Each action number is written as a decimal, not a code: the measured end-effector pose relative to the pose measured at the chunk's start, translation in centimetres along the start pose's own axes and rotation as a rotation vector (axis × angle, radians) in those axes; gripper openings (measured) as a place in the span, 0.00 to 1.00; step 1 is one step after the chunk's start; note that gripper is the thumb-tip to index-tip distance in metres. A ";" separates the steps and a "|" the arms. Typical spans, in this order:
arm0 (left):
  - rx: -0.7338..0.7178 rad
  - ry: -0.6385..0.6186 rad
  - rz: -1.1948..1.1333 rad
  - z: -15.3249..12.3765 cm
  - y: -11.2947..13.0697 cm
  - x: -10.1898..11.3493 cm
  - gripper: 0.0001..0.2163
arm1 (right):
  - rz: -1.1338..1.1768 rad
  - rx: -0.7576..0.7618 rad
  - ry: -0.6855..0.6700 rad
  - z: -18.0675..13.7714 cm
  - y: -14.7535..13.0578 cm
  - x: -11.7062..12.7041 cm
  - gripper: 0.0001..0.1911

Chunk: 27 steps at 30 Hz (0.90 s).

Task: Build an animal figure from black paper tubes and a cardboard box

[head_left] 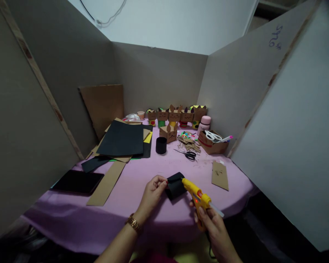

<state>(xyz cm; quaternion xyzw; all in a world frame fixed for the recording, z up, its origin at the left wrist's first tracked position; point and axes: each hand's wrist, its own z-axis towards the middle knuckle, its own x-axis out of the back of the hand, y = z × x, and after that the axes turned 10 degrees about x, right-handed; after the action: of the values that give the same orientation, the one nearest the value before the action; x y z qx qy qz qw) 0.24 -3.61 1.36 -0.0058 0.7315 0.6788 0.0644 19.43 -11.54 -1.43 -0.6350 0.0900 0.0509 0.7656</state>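
My left hand (155,191) pinches the left edge of a curled piece of black paper (176,190) near the front of the table. In my right hand (208,223) is a yellow glue gun (196,195), its nozzle at the paper's upper right edge. A clear glue stick (216,209) sticks out of the gun's back, and a small red light glows on its side. Whether glue is on the paper is too small to tell. Farther back, a black paper tube (161,145) stands upright beside a cardboard piece with a drawn face (168,133).
Black-handled scissors (190,155) lie beyond the paper, near cardboard scraps (188,144). Black and brown sheets (123,138), a cardboard strip (106,184) and a dark tablet (78,182) are on the left. A box of tools (213,142) stands right, by a pink bottle (204,124). Partition walls enclose the table.
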 end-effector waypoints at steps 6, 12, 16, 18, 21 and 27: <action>0.010 0.011 0.006 0.1 -0.2 0.0 0.10 | -0.004 0.004 -0.035 -0.3 0.0 -0.1 0.19; -0.001 0.027 0.019 0.4 -0.3 0.2 0.10 | -0.068 0.059 -0.052 -0.6 0.0 0.2 0.19; -0.002 0.012 0.014 0.6 -0.3 0.3 0.10 | -0.268 0.123 -0.015 0.3 -1.0 2.5 0.21; 0.004 0.000 0.009 0.6 -0.2 0.3 0.10 | -0.488 0.210 0.068 1.6 -1.7 4.2 0.20; 0.010 -0.014 -0.004 0.7 -0.1 0.2 0.10 | -0.755 0.294 0.193 4.4 -2.1 7.1 0.21; 0.014 -0.014 -0.022 0.8 -0.5 0.4 0.11 | -0.938 0.287 0.241 9.2 -0.8 10.2 0.16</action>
<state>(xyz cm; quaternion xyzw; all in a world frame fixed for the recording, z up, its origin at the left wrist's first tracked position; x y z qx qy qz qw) -0.01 -2.82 0.73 -0.0088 0.7356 0.6730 0.0769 30.21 -3.04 -1.07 -0.4967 -0.1110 -0.3852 0.7698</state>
